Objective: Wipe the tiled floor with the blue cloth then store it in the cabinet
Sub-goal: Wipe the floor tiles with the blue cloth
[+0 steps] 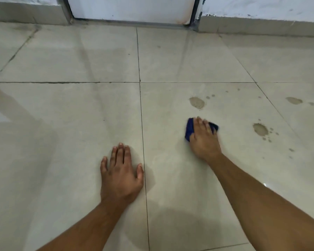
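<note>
- Head view: a person leans over a pale tiled floor [170,57], the blue cloth [189,129] pinned beneath the right hand [204,140] on the tile right of the centre grout line.
- The cloth is bunched small; its edges show past the fingers on the hand's left side and at the far fingertips, the rest hidden under the palm.
- The right hand's fingers lie fairly straight across the cloth, pressing it flat to the floor, with the forearm stretched forward from the lower right corner.
- The left hand [121,175] rests palm-down on the neighbouring tile, fingers spread and released, holding nothing, its thumb just beside the grout line and well apart from the cloth.
- Brownish smudges [197,102] mark the floor just beyond the cloth, with more [260,129] to its right.
- A white door [130,8] in a dark frame stands shut at the top, flanked by a grey skirting [261,27] at the foot of the wall.
</note>
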